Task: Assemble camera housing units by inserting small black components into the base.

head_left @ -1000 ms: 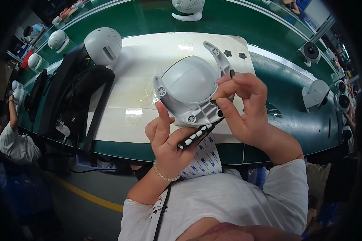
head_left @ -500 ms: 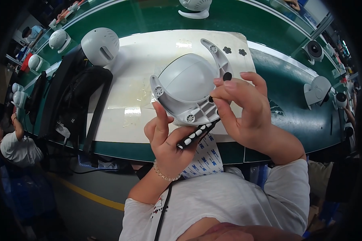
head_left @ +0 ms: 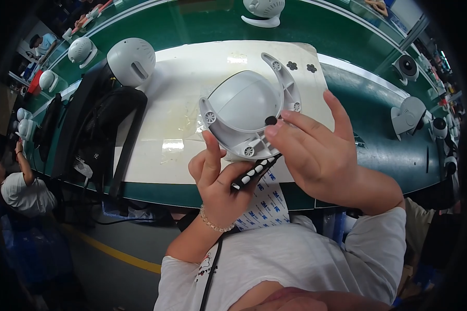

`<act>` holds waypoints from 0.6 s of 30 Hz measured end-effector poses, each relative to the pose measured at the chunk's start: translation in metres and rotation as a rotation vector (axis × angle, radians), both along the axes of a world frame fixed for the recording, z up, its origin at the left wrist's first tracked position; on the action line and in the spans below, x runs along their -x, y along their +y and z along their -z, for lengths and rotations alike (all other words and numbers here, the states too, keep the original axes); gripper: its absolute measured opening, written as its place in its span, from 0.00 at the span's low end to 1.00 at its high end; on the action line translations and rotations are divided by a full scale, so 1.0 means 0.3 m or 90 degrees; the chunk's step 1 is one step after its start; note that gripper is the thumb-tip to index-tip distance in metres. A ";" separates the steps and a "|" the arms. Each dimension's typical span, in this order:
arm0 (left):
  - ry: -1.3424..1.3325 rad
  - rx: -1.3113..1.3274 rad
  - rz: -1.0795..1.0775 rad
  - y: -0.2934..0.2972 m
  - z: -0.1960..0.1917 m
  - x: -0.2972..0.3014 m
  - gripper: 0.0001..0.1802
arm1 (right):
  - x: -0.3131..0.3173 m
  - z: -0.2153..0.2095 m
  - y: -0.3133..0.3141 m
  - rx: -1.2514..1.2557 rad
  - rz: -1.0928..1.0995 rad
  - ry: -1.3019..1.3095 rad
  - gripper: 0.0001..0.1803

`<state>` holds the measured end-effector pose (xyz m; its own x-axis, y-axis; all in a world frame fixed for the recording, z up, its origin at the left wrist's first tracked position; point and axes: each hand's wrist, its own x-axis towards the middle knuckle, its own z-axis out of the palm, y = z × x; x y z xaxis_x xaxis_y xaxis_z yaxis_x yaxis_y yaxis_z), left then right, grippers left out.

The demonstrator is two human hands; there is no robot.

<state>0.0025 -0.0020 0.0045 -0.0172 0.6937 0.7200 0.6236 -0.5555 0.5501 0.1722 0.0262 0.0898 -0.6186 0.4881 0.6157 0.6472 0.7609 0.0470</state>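
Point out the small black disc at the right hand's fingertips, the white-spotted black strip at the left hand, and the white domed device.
Black disc (head_left: 271, 120): head view, middle of its face.
Spotted strip (head_left: 255, 173): head view, its middle stretch.
White domed device (head_left: 244, 98): head view, smooth dome.

Head view, from the left one of two fisheye cameras on your head: the lens faces down and forward, your shirt (head_left: 296, 254) nearest, your left grip (head_left: 220, 186) and right grip (head_left: 319, 158) close below, the bench (head_left: 384, 173) bending toward the dark rim.
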 end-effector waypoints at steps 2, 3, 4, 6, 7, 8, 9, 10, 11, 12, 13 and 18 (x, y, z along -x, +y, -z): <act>0.004 0.005 -0.002 -0.003 0.001 0.004 0.15 | -0.001 -0.018 -0.010 -0.001 0.024 -0.056 0.26; 0.002 0.006 0.000 -0.002 0.002 0.006 0.15 | -0.003 -0.028 -0.013 0.014 0.031 -0.054 0.25; 0.000 0.006 0.001 -0.002 0.003 0.007 0.16 | -0.004 -0.034 -0.015 0.028 0.037 -0.051 0.25; -0.002 0.000 0.004 -0.002 0.005 0.004 0.16 | -0.020 -0.032 -0.013 0.027 0.008 0.006 0.25; -0.002 -0.005 0.007 -0.001 0.005 0.001 0.16 | -0.027 -0.030 -0.010 0.027 -0.023 0.064 0.25; -0.004 -0.007 0.006 0.004 0.004 -0.003 0.16 | -0.029 -0.019 -0.005 0.025 -0.024 0.062 0.25; -0.009 -0.003 0.003 0.006 0.002 -0.003 0.16 | -0.026 0.001 -0.002 0.079 -0.027 0.053 0.25; -0.013 0.001 0.000 0.006 0.001 -0.002 0.16 | -0.024 0.011 0.000 0.132 -0.030 0.045 0.25; -0.013 0.002 -0.001 0.003 0.001 -0.001 0.16 | -0.030 -0.005 0.000 0.167 -0.012 0.037 0.22; -0.009 -0.001 0.003 0.003 0.002 0.002 0.15 | -0.032 -0.017 0.004 0.167 -0.015 0.037 0.22; -0.005 -0.004 0.008 0.003 0.003 0.004 0.14 | -0.032 -0.027 0.007 0.219 -0.051 0.085 0.19; -0.014 -0.010 -0.001 0.007 0.007 0.000 0.13 | -0.020 -0.026 0.033 0.281 -0.129 0.148 0.08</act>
